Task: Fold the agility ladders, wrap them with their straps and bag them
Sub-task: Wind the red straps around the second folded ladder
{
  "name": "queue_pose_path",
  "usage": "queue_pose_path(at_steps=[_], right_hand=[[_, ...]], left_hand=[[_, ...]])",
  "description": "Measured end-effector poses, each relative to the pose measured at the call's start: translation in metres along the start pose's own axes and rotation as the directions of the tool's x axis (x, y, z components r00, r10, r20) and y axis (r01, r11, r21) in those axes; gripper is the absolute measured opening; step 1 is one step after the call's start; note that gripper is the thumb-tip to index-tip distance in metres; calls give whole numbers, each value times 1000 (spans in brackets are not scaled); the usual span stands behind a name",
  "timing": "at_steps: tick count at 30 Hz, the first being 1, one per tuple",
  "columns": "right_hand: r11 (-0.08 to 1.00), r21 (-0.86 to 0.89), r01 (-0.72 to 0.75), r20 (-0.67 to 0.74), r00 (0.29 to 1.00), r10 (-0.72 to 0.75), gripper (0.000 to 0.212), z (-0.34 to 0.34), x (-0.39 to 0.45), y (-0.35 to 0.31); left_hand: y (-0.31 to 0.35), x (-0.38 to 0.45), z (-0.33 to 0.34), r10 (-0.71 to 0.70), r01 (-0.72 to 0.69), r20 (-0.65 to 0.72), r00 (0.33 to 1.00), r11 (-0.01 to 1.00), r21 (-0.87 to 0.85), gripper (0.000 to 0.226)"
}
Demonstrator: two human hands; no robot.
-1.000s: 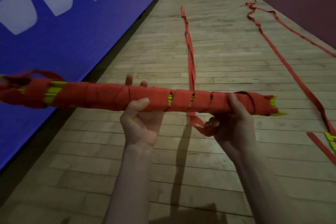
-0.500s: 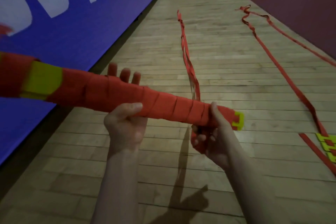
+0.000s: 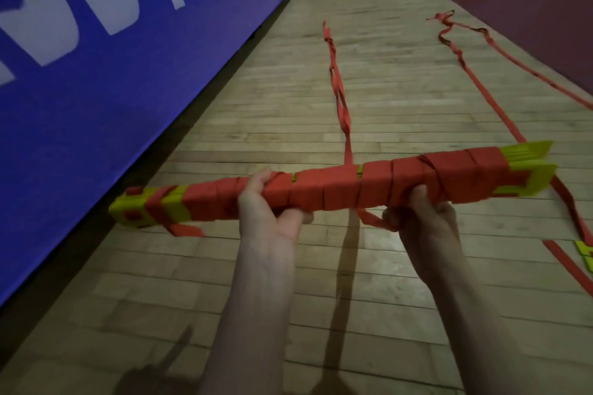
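A long bundle of folded ladder (image 3: 337, 189), flat yellow-green plastic rungs stacked and bound in spiralled red webbing, is held level in the air above the pale plank floor (image 3: 385, 74). The left hand (image 3: 272, 205) curls round its middle, thumb underneath. The right hand (image 3: 420, 218) grips it nearer the right end, fingers also bunching a loose red strap (image 3: 340, 93) that trails away along the floor. A second strap (image 3: 500, 99) lies toward the floor's right edge, a blue padded wall (image 3: 128, 58) along its left.
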State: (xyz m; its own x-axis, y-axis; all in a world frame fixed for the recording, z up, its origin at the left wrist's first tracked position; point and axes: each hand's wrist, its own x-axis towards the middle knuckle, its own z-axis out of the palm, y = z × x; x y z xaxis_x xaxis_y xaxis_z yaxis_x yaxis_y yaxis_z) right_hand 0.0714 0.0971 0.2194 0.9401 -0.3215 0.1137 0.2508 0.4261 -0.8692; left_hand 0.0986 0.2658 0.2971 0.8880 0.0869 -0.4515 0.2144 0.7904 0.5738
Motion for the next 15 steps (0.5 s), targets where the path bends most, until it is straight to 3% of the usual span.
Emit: queue_pose_path(at_steps=[2,5,8,10,11,13,15], right_hand=[[988,-112,-104,-111,990,92,65,3,-3,-3],[912,-191,-363,-141,930,340,77,18,-9,-6],[809,68,-584,-100,803,588,72,32,-8,-5],[751,311,-583,-99,766,635,46,39,-5,-3],[753,388,-531,-113,783,611,35,40,-4,-1],[816,443,-372,-123,876,466,21,40,-1,3],[884,418,-211,-76,961,265,20,35,0,5]], left_hand=[[-1,7,-3,-13,8,-40,999,992,-129,11],[-1,21,-13,159,-118,129,979,953,-278,31],[3,35,-29,312,-148,514,799,931,-335,73],[6,39,-35,304,-175,706,640,952,-252,77],[8,39,-37,289,-195,740,607,957,-213,76],[9,32,-33,248,-169,711,658,969,-182,83],[9,20,-22,177,-94,536,825,980,-178,75]])
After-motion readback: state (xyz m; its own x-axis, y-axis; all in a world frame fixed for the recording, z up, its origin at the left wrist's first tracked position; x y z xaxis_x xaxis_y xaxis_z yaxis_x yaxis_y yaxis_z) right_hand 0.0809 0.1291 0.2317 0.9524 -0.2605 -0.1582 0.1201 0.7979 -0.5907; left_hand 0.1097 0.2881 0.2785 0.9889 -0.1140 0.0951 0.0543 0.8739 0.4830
